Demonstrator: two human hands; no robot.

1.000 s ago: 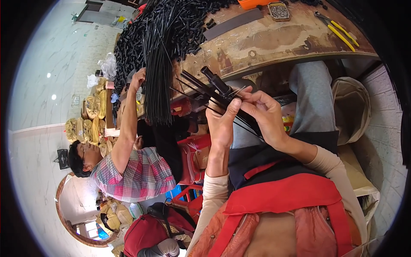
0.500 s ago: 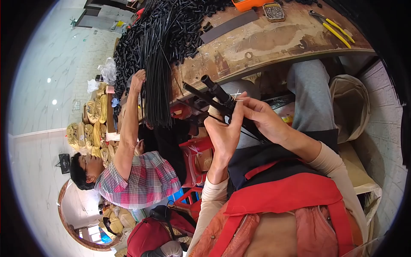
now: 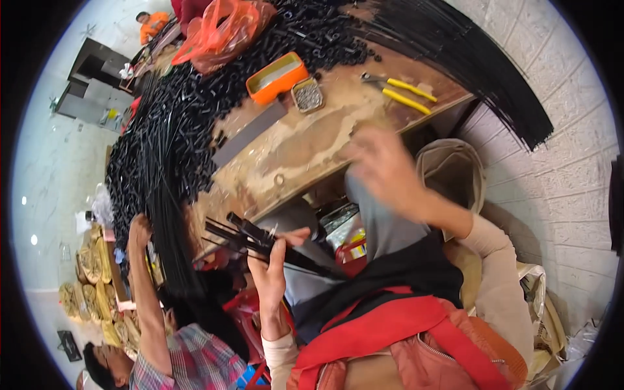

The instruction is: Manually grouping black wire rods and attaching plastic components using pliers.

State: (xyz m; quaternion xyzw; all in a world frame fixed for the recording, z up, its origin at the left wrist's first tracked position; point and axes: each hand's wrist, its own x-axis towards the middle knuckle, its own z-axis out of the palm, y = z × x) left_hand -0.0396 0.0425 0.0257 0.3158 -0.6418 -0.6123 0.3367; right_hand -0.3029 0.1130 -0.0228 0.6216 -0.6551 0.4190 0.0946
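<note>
My left hand (image 3: 270,270) is closed around a small bundle of black tubes and thin rods (image 3: 242,229), held slanting above my lap. A bit of thin white strip sticks out from the bundle beside the fingers. Away to the right, my right hand (image 3: 387,169) is over the table's front edge, its fingers smeared by motion. Nearest to it on the table lie yellow-handled cutting pliers (image 3: 406,94). No held thing can be made out in that hand.
On the wooden table (image 3: 312,140) are a heap of black tube pieces (image 3: 156,123), a grey flat strip (image 3: 250,134), an orange box (image 3: 278,78) and a tub of small metal bits (image 3: 307,95). Long black rods (image 3: 481,58) overhang the right end. A co-worker's arm (image 3: 153,312) reaches to rods at left.
My right hand has left the bundle and the white strip and swung up and right toward the pliers. My left hand keeps the bundle. The view has turned to the right.
</note>
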